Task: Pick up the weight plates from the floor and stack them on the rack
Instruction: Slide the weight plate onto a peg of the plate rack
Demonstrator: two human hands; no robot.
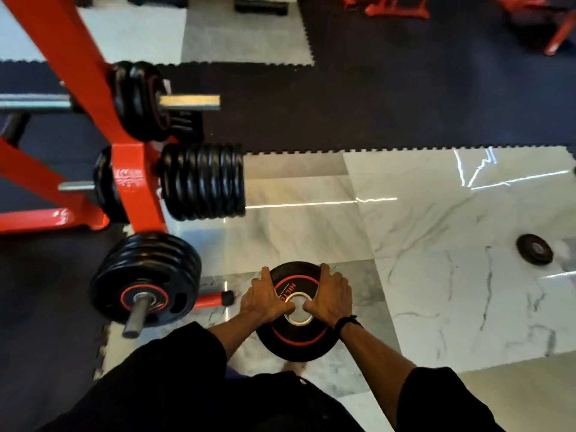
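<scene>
A black weight plate [296, 341] with a red ring and a metal centre hole is between my two hands, low in the middle of the view. My left hand [265, 299] grips its left side, thumb at the centre hole and fingers over the rim. My right hand [332, 296] grips the right side the same way. The orange rack [127, 179] stands at the left with stacks of black plates [202, 180] on its pegs. The nearest peg [137, 316] holds several plates [146, 275]. A small plate [534, 248] lies on the floor at the right.
White marble tiles [436, 275] cover the floor around me, and dark rubber mats [374, 104] lie beyond and at the left. An orange foot bar with a black cap [218, 299] sticks out of the rack near my left hand. More orange equipment [396, 7] stands at the far top.
</scene>
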